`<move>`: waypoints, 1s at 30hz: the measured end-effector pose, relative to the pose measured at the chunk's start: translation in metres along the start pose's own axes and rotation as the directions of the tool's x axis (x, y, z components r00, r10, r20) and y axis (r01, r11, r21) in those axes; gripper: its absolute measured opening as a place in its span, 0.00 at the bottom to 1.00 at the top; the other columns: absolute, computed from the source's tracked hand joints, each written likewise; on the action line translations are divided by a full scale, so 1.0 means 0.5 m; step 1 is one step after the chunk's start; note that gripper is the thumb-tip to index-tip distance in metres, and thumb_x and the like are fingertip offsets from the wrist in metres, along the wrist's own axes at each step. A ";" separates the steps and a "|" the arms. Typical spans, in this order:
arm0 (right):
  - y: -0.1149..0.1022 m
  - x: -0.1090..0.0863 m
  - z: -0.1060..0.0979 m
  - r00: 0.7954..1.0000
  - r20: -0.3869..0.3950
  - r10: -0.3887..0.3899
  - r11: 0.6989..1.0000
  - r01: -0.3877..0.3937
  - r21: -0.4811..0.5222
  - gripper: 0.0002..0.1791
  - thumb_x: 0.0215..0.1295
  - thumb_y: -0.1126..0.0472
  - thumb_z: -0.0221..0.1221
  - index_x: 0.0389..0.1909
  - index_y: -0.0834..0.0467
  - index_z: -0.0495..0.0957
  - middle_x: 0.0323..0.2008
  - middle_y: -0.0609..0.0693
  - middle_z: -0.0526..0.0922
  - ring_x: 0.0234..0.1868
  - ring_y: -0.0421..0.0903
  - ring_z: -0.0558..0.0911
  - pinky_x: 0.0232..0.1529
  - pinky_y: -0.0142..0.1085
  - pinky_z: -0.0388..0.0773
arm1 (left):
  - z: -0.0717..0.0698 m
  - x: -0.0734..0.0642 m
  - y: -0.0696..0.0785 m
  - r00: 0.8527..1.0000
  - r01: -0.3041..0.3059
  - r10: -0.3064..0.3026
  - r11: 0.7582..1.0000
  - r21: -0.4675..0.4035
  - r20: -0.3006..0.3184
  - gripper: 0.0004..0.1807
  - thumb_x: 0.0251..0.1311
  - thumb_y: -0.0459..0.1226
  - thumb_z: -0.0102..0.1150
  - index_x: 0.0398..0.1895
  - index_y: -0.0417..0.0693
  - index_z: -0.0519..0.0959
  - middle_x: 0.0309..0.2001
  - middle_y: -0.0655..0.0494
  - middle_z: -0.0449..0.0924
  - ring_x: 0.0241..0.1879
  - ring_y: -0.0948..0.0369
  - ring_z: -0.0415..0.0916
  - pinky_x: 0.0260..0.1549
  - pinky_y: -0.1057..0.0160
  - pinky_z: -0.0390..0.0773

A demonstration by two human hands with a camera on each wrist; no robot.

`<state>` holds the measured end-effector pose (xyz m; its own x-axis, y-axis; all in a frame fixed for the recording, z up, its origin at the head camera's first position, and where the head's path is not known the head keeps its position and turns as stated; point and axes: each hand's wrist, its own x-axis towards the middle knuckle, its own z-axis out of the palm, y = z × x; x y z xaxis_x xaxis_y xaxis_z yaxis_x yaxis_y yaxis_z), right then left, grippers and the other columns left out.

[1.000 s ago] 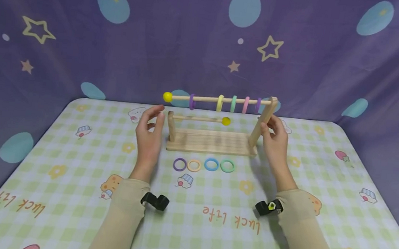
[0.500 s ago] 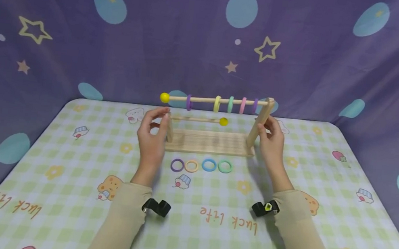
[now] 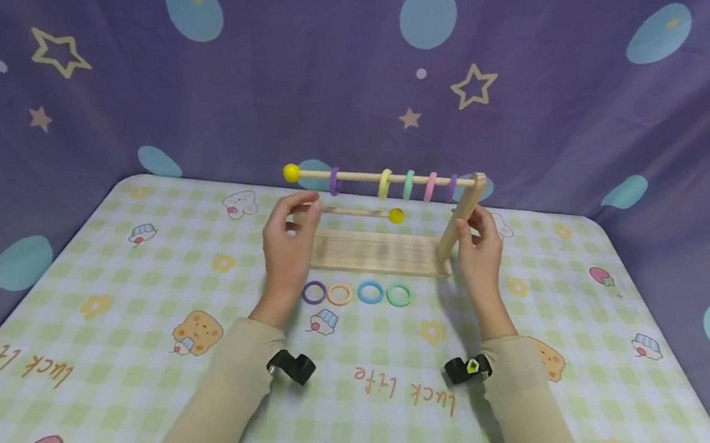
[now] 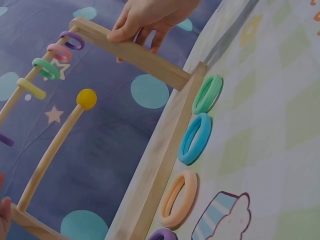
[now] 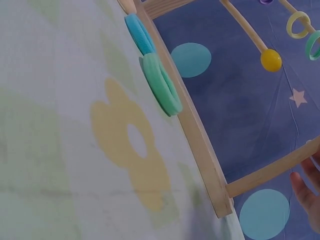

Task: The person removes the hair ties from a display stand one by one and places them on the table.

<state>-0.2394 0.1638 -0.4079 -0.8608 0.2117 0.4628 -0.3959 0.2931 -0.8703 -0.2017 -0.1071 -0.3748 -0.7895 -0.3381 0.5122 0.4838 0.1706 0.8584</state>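
A wooden ring stand has a tall post at right and a short one at left. On its upper rod hang several coloured rings. The lower rod is bare and ends in a yellow ball. My right hand grips the tall post, thumb in front and fingers behind. My left hand is at the short post, thumb and fingers curled about its top, hiding it in the head view. In the left wrist view only its fingertips show, right at the post's end.
A purple ring, an orange ring, a blue ring and a green ring lie in a row before the stand's base. Checked cloth covers the table. A purple curtain hangs behind.
My left hand has moved right, from beside the short post onto it. The right hand stays on the tall post. The whole view has shifted slightly; the rings keep their places.
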 end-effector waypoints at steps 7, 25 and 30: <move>-0.077 -0.017 -0.003 1.000 0.006 0.002 1.000 -0.002 -0.016 0.19 0.71 0.71 0.54 0.59 0.76 0.69 0.52 0.71 0.78 0.54 0.62 0.76 0.45 0.26 0.71 | 0.008 0.008 0.011 0.997 0.040 -0.044 0.996 0.080 0.057 0.14 0.66 0.40 0.63 0.50 0.42 0.82 0.49 0.51 0.83 0.46 0.57 0.76 0.39 0.66 0.66; 0.003 0.001 -0.002 1.000 0.005 0.022 1.000 -0.022 0.005 0.24 0.70 0.60 0.55 0.62 0.67 0.71 0.54 0.63 0.79 0.55 0.53 0.77 0.46 0.30 0.72 | 0.016 0.039 0.022 0.995 0.063 -0.081 0.952 0.301 0.049 0.16 0.61 0.49 0.67 0.47 0.52 0.84 0.46 0.64 0.84 0.43 0.63 0.78 0.39 0.65 0.69; 0.002 -0.001 -0.001 1.000 0.001 0.013 1.000 -0.013 0.003 0.24 0.70 0.59 0.55 0.62 0.67 0.71 0.53 0.63 0.79 0.54 0.51 0.77 0.46 0.31 0.73 | 0.013 0.043 0.026 0.995 0.054 -0.079 0.929 0.366 0.054 0.17 0.60 0.52 0.67 0.47 0.53 0.84 0.45 0.63 0.85 0.43 0.63 0.78 0.38 0.61 0.70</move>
<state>-0.2391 0.1642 -0.4090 -0.8660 0.2146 0.4517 -0.3859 0.2879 -0.8765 -0.2148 -0.1059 -0.3524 -0.8447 -0.2997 0.4435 0.2688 0.4789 0.8357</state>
